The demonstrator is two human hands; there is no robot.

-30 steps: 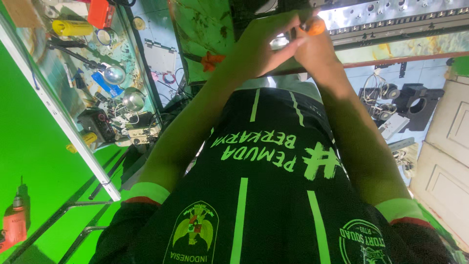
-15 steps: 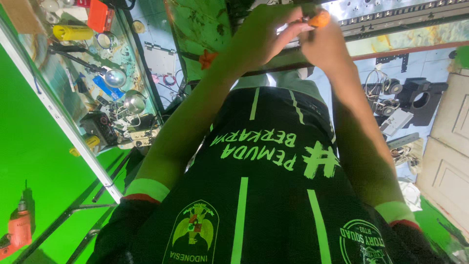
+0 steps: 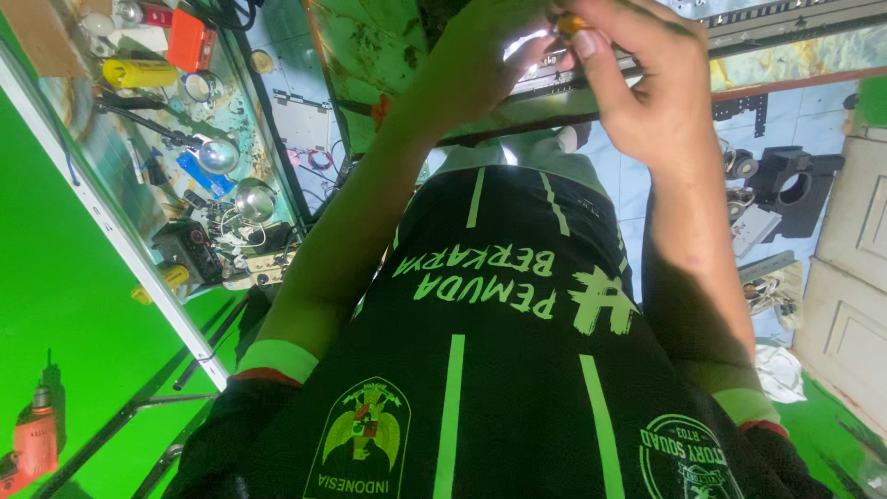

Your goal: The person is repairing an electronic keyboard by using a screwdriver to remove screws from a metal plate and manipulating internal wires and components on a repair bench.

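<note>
Both of my arms reach out over my black shirt with green stripes (image 3: 499, 370). My right hand (image 3: 647, 88) pinches a small orange-tipped tool (image 3: 568, 23) at the top edge of the view. My left hand (image 3: 476, 65) is curled right beside it, fingertips at a bright glare spot next to the tool. Whether the left fingers grip anything is hidden. Both hands are at a long grey metal strip (image 3: 795, 20) that lies on a stained green panel (image 3: 365, 55).
At the left is a cluttered glass-topped bench (image 3: 111, 212) with a yellow tool (image 3: 139, 72), an orange box (image 3: 189, 42) and metal bowls (image 3: 254, 199). An orange drill (image 3: 37, 434) lies on the green surface. A black speaker box (image 3: 795, 185) and white door (image 3: 855, 277) are at right.
Both hands have shifted up and a little left in the view, and the orange tool now sits at the very top edge. The grip looks the same.
</note>
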